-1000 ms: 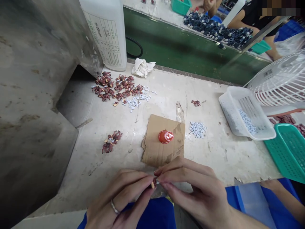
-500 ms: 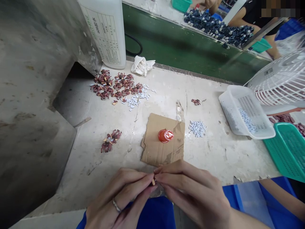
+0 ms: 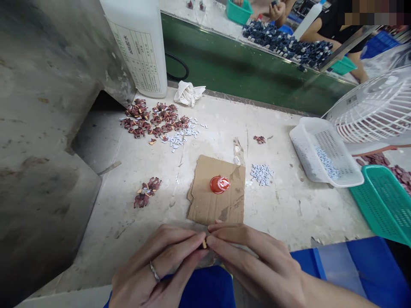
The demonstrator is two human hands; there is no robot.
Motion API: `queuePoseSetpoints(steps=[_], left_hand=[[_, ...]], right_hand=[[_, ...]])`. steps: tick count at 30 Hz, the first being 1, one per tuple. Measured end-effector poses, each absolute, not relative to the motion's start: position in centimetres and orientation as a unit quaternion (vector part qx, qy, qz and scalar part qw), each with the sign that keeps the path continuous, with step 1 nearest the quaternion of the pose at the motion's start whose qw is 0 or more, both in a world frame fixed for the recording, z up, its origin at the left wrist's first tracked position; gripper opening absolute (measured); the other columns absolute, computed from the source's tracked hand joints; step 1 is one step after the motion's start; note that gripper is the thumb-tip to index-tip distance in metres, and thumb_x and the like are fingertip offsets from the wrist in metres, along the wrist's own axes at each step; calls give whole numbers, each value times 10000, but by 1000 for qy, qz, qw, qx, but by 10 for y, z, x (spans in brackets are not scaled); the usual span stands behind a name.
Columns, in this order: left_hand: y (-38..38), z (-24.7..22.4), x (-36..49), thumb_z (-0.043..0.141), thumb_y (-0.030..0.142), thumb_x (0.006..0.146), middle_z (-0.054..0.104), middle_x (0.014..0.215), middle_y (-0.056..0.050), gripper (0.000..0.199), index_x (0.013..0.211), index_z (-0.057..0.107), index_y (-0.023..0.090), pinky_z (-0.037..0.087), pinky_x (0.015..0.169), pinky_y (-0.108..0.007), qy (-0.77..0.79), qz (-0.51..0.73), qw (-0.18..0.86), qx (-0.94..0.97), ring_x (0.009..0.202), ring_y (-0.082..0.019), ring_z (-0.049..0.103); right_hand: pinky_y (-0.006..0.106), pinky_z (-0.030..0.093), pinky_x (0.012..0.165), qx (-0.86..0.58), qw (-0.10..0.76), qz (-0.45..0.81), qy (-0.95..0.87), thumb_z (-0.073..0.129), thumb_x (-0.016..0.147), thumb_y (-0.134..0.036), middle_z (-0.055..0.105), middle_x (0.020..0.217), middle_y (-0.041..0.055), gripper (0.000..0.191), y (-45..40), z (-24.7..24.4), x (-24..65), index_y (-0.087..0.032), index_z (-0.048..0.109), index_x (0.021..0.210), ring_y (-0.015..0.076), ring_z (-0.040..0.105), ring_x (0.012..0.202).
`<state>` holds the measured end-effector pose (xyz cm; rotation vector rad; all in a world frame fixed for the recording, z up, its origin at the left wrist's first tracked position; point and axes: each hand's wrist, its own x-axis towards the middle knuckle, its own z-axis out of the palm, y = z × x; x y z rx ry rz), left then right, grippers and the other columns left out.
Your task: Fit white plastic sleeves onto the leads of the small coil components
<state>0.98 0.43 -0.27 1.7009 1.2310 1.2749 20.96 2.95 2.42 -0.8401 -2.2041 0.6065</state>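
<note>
Head view: the left hand (image 3: pixel 156 261) and right hand (image 3: pixel 253 261) are closed to a firm pinch, their fingertips meeting on a small tan piece (image 3: pixel 204 243) held just in front of the cardboard sheet (image 3: pixel 202 205).

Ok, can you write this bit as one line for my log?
left hand: small tan piece | right hand: same piece | nearby: cardboard sheet

concrete pillar (image 3: pixel 41 128) | worn white workbench (image 3: pixel 289 214) | green panel (image 3: pixel 244 72) | white fan (image 3: pixel 375 107)
</note>
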Motion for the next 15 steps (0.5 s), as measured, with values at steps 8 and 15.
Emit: queuePoseSetpoints(steps=[8,15], left_hand=[[-3,-1,9,705,109,878,713,1036,33,327,1160,642,261,634,846,-172,488,469,341,652,990,-95,703],[0,1,6,685,178,912,738,971,47,225,1123,652,248,600,837,-92,463,473,304,685,897,-60,722]], right_hand=[[221,641,812,-372,387,452,-713,694,885,-15,766,1041,106,349,36,34,202,-143,727,1208,150,750,934],[229,618,788,-396,371,532,-650,686,911,-51,782,988,65,284,36,36,201,-188,762,1148,133,745,885]])
